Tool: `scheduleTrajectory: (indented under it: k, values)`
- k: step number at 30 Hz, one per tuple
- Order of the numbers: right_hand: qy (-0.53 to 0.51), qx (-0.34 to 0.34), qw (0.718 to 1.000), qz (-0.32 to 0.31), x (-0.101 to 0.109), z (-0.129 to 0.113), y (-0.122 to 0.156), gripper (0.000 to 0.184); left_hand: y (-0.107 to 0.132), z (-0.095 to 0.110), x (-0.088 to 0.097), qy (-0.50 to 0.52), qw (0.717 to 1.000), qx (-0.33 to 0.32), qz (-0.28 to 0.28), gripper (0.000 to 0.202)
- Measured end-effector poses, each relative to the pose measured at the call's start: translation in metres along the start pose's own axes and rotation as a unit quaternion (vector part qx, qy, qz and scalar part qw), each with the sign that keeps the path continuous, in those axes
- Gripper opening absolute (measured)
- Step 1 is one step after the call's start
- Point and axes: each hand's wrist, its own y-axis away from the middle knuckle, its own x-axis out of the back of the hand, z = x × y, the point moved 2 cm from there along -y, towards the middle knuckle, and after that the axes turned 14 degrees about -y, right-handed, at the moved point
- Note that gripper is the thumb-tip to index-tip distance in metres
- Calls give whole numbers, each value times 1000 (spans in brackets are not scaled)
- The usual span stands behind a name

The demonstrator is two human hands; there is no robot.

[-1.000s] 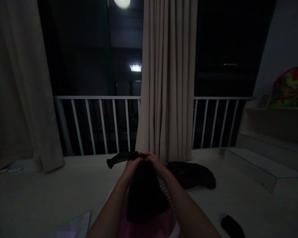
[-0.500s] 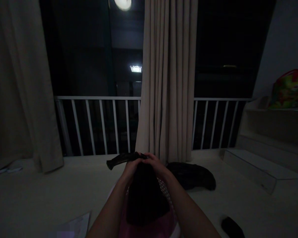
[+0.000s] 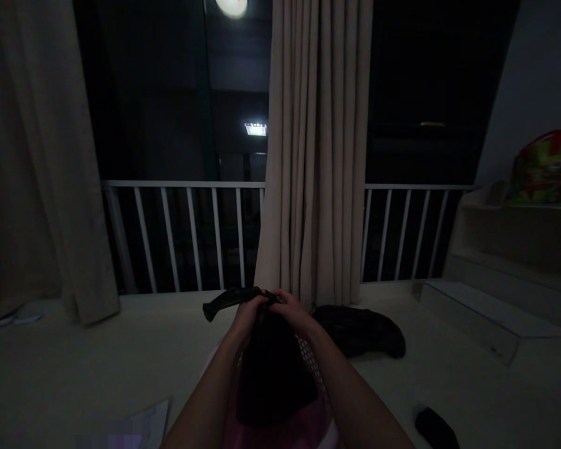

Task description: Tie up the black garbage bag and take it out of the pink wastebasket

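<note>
1. Black cloth (image 3: pixel 273 380): between my forearms, in front of me, its top at my fingertips. Too dark to tell whether it is fabric or thin plastic.
2. Long axis: the broad part runs from my fingers down and back toward me, widening as it drops. A narrow strip (image 3: pixel 224 304) sticks out leftward from the top, beyond my left hand.
3. Left hand (image 3: pixel 250 313): fingers bent and clamped on the gathered top, on the strip's side, so this is the hand nearer the strip.
4. Right hand (image 3: pixel 290 312): fingers curled over the same top from the other side, pinching it. Fingertips of both hands nearly meet; I cannot tell whether they touch.
5. Under the broad part: something pink (image 3: pixel 303 416), with a white lattice (image 3: pixel 308 355) showing just inside my right forearm. The pink thing's full shape is hidden.
6. Second black heap (image 3: pixel 367 330): on the floor (image 3: pixel 168 355), beyond my right forearm, lying lengthwise left to right, nearer my right hand. Neither hand's fingers are on it.
</note>
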Motion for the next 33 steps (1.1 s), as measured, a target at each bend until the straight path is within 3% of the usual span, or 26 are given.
scheduleTrajectory:
  k: [6, 11, 21, 29, 33]
  values:
    - [19, 15, 1000, 8, 3, 3, -2, 34, -1, -3, 0, -16, 998, 52, 21, 23]
    - [24, 31, 999, 25, 5, 8, -8, 34, 0, -3, -1, -42, 997, 54, 34, 31]
    - [35, 45, 998, 41, 7, 11, -12, 36, 0, -2, 1, -51, 996, 36, 64, 30]
    - [46, 54, 997, 42, 10, 15, -16, 33, 1, 0, 0, -10, 998, 26, 56, 25]
    - [76, 66, 993, 68, 10, 11, -14, 29, 2, 2, 1, -54, 996, -19, 69, 25]
